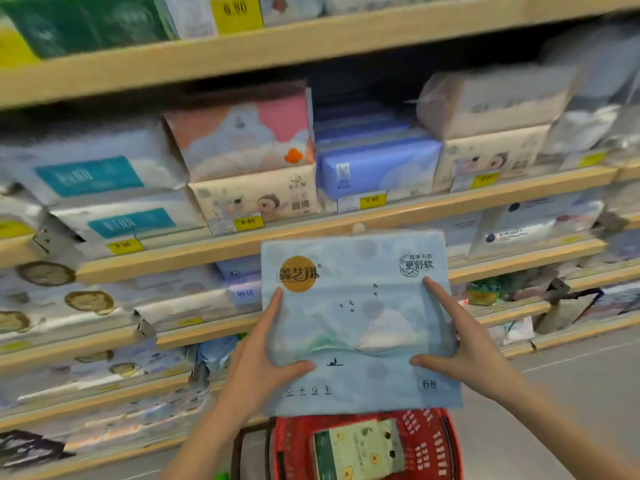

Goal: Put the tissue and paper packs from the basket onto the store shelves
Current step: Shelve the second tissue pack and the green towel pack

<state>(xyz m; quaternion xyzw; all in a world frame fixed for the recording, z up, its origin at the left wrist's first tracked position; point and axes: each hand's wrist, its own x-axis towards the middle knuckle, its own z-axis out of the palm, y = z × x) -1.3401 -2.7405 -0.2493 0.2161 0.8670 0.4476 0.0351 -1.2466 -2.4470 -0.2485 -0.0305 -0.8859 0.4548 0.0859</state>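
I hold a large pale-blue tissue pack (360, 317) with a gold round logo in front of the shelves, above the basket. My left hand (265, 355) grips its left edge, thumb on the front. My right hand (457, 344) grips its right edge the same way. Below it stands the red plastic basket (433, 448), which holds a green and cream tissue pack (360, 452). The wooden store shelves (311, 233) run across the view, stacked with tissue packs.
A gap shows on the middle shelf above the blue-purple packs (377, 168). Yellow price tags (372, 199) hang on the shelf edges. Grey floor (571, 382) lies to the right of the basket. Lower shelves at left are full of packs.
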